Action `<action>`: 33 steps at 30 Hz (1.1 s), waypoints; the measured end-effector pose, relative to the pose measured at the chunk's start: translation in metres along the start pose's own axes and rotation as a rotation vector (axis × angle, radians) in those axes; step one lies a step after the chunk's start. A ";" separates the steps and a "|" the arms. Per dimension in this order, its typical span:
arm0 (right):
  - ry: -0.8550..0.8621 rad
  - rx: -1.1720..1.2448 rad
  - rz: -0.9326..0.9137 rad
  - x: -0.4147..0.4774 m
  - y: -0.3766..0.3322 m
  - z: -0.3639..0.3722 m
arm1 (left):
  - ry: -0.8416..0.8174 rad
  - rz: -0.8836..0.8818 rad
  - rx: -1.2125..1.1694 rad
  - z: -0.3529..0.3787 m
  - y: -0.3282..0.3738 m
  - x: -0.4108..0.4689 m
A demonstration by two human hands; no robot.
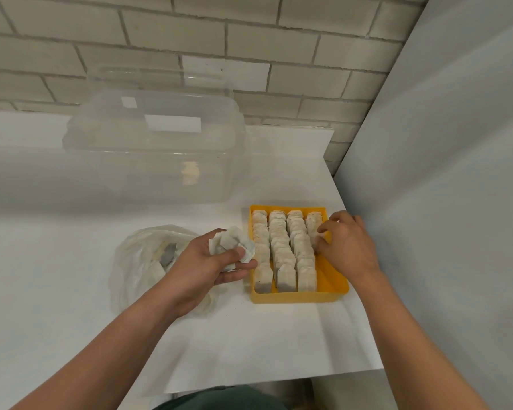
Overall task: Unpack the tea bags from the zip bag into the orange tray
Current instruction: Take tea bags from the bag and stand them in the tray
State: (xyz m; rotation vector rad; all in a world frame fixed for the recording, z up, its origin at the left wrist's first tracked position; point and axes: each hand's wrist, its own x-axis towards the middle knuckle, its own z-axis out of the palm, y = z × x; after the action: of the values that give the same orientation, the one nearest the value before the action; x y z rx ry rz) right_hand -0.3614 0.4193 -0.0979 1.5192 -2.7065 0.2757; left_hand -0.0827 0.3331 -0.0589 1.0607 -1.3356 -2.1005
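**Head view.** Left hand [216,263], just left of the tray [298,298]: its grip is closed round a small bunch of tea bags [233,242], thumb on top and fingers beneath. The bunch is probably held there as a ready supply, close to the tray. Right hand [348,245], over the tray's far right part: curled fingers touch the bags of the fourth row [312,224]. Whether this grip pinches a bag or only steadies the row cannot be told. The likely purpose is to seat a bag upright against its neighbours.

Tray, orange, on the bench [71,291] near its right edge. It holds four rows of bags standing on edge. The three left rows run from the far wall almost to the near wall. The fourth row is short, and bare orange floor lies in front of it, so filling appears well advanced but unfinished.

Zip bag [137,261], clear and crumpled, lies on the bench under the left wrist. A few bags remain visible inside it.

Clear box [154,143], lidded, stands behind, well apart from the tray. A small pale item shows through it; what it is cannot be told.
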 end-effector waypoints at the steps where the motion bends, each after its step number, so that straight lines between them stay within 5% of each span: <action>1: 0.056 0.097 -0.020 -0.004 -0.008 -0.006 | -0.003 0.006 0.017 -0.001 0.001 -0.001; 3: 0.081 0.399 -0.044 -0.013 -0.032 -0.021 | -0.010 0.003 0.043 -0.002 0.004 -0.002; 6: -0.140 0.921 0.007 -0.033 -0.074 -0.046 | -0.024 -0.027 0.018 -0.002 0.009 -0.004; 11: -0.333 1.138 0.110 -0.054 -0.105 -0.049 | -0.055 -0.019 -0.070 -0.006 0.014 -0.005; 15: -0.287 1.226 0.208 -0.060 -0.118 -0.044 | -0.048 0.007 -0.065 -0.008 0.014 -0.003; 20: -0.177 1.174 0.209 -0.055 -0.118 -0.045 | -0.090 -0.033 -0.067 -0.015 0.012 -0.001; 29: -0.120 0.345 -0.481 -0.031 -0.112 -0.095 | -0.202 -0.026 0.092 -0.018 0.010 0.004; 33: -0.130 0.352 -0.492 -0.025 -0.121 -0.102 | -0.222 0.003 0.083 -0.011 0.009 0.004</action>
State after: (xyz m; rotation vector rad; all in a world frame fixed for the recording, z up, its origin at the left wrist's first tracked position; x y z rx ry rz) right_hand -0.2522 0.3963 0.0166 2.3030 -2.3442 0.6760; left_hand -0.0766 0.3200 -0.0549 0.8758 -1.5380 -2.2302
